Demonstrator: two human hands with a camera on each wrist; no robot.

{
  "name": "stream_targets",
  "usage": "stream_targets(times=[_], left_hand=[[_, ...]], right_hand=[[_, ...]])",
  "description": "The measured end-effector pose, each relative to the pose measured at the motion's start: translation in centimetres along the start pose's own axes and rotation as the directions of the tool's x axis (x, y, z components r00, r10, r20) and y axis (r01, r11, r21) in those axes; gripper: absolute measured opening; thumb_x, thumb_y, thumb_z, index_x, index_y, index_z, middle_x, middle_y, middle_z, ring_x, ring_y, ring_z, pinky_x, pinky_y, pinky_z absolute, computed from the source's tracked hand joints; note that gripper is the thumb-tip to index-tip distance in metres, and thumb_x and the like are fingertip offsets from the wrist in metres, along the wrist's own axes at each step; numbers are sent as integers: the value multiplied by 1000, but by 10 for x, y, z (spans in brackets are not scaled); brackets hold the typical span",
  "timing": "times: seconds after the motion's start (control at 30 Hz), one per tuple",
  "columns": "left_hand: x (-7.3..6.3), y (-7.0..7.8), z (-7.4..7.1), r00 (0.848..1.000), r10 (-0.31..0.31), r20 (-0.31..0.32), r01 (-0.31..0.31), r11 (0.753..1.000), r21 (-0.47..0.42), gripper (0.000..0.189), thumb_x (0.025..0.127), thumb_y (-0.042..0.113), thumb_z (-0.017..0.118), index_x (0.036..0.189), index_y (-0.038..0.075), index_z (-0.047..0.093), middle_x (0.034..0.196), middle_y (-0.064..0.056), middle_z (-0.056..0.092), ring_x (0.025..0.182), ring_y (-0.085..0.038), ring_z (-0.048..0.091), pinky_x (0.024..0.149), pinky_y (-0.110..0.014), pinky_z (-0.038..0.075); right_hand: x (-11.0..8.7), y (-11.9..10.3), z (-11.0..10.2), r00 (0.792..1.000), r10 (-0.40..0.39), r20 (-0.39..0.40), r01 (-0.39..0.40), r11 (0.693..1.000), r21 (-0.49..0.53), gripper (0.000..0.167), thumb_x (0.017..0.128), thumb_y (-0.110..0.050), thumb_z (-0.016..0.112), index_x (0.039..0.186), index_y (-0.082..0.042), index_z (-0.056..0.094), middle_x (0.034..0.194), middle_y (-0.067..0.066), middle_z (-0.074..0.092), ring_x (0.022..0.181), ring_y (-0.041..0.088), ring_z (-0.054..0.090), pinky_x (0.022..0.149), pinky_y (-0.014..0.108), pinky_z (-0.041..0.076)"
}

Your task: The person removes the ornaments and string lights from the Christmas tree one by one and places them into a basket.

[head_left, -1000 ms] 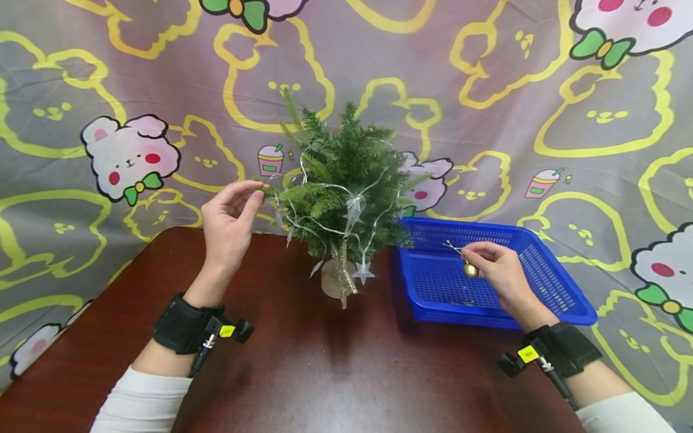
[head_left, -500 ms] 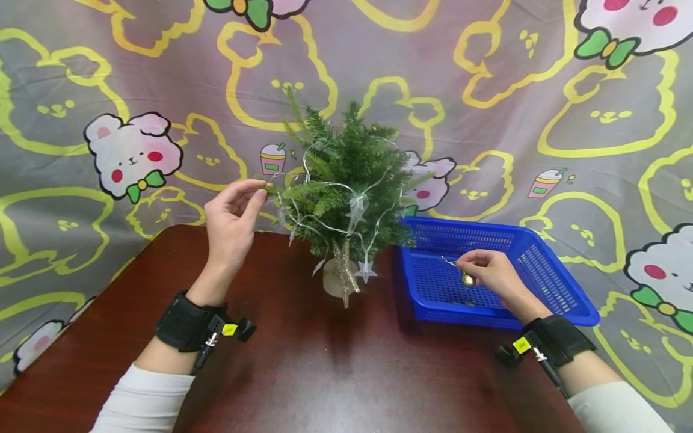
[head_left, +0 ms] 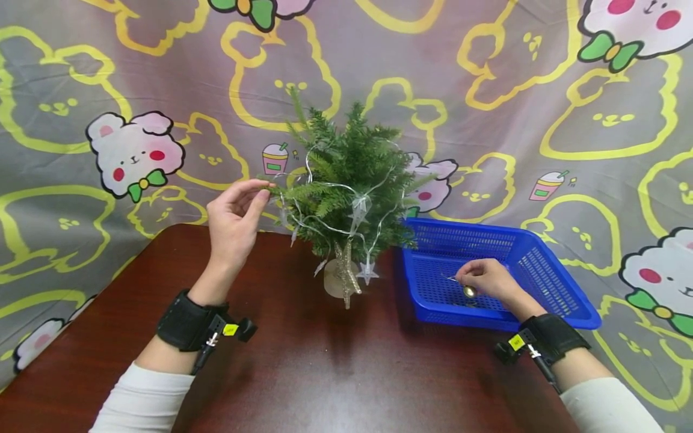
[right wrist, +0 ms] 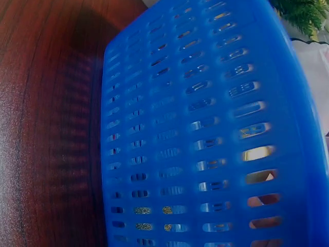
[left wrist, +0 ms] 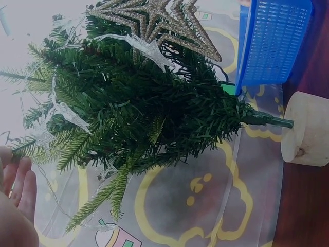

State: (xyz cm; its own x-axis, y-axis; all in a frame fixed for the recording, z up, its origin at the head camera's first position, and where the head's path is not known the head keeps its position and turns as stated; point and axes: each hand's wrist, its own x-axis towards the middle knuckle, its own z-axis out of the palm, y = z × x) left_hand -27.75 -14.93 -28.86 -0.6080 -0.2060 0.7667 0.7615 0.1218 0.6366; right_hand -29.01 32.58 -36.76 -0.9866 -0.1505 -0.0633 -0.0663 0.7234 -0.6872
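A small artificial Christmas tree point(head_left: 354, 162) stands on a round wooden base point(left wrist: 307, 128), wrapped in clear string lights with star-shaped covers point(head_left: 367, 273). A glittery gold star point(left wrist: 169, 25) hangs low on its front. At the tree's left side, my left hand point(head_left: 235, 219) pinches the tip of a branch point(left wrist: 32, 149) between thumb and fingers. My right hand point(head_left: 489, 281) holds a small shiny gold bauble point(head_left: 469, 291) with a thin hanging string, low over the inside of the blue basket point(head_left: 587, 317). In the right wrist view the basket's slotted wall point(right wrist: 169, 118) hides most of that hand.
The basket sits right of the tree on a dark reddish wooden table point(head_left: 335, 373). Gold glittery bits point(right wrist: 143, 211) show through its slots. Close behind hangs a grey cloth point(head_left: 206, 78) printed with yellow outlines and cartoon rabbits.
My right hand has moved down into the basket with the gold bauble. The left hand keeps its pinch on the branch tip; the head view has shifted slightly.
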Motion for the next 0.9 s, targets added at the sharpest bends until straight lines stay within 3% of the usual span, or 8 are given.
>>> stream_targets(times=[0.43, 0.6, 0.9], left_hand=[[-2, 0, -1, 1000, -2, -5, 3, 1000, 21, 19, 94, 4, 65, 109, -6, 69, 100, 9, 74, 90, -5, 71, 81, -16, 56], [-3, 1, -2, 1000, 0, -6, 1, 1000, 31, 19, 94, 5, 65, 109, -5, 70, 99, 9, 74, 89, -5, 71, 75, -15, 55], [-2, 1, -1, 1000, 4, -5, -4, 1000, 30, 19, 93, 6, 66, 109, -5, 70, 98, 8, 74, 87, -6, 71, 68, -14, 52]], right_hand=[[4, 1, 6, 992, -34, 119, 43, 996, -75, 12, 88, -5, 64, 94, 3, 71, 84, 12, 72, 68, 11, 59, 58, 27, 51], [4, 0, 7, 985, -35, 166, 49, 996, -81, 10, 87, -2, 63, 91, 2, 71, 81, 10, 70, 65, 11, 57, 56, 26, 49], [7, 5, 10, 986, -83, 145, 115, 967, -228, 9, 82, -2, 65, 83, -6, 73, 73, 1, 70, 61, 8, 55, 55, 24, 46]])
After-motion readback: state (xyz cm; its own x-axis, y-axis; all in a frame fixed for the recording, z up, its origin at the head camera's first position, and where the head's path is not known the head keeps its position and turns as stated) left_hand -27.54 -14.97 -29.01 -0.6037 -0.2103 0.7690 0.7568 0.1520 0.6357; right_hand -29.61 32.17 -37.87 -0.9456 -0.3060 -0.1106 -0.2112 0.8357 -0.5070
